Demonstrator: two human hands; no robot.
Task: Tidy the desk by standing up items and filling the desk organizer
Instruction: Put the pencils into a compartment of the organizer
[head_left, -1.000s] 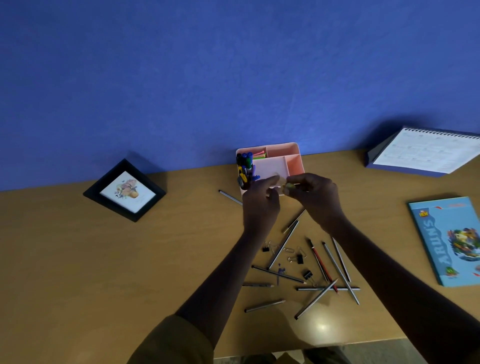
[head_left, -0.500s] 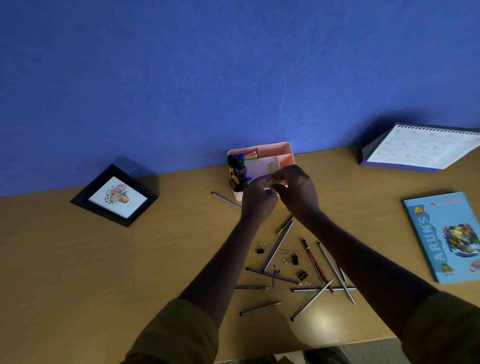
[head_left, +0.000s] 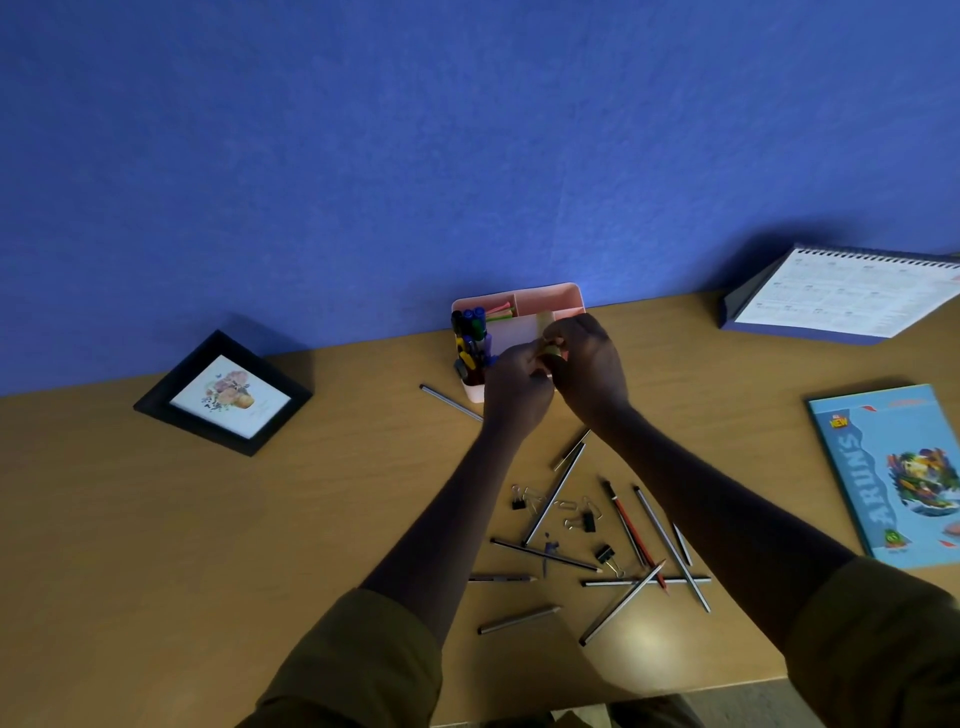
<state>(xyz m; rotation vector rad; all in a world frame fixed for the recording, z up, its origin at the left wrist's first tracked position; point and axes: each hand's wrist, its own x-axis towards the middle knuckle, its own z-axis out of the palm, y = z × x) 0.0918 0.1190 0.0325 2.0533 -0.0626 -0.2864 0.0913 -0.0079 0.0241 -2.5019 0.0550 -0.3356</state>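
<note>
Head view: your left hand (head_left: 514, 387) and right hand (head_left: 589, 364) share 1 grip, pinching a small yellowish item (head_left: 550, 354) over the organizer (head_left: 545, 289); markers (head_left: 470, 338) left of the grip are stowed; pencils (head_left: 553, 493) and clips (head_left: 588, 521) nearer you litter the counter (head_left: 156, 519); far left, the frame (head_left: 223, 395) lies flat.

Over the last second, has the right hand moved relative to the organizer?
Yes. The right hand, pinching a small item, has moved away from the person, from in front of the organizer to over its compartments.
</note>
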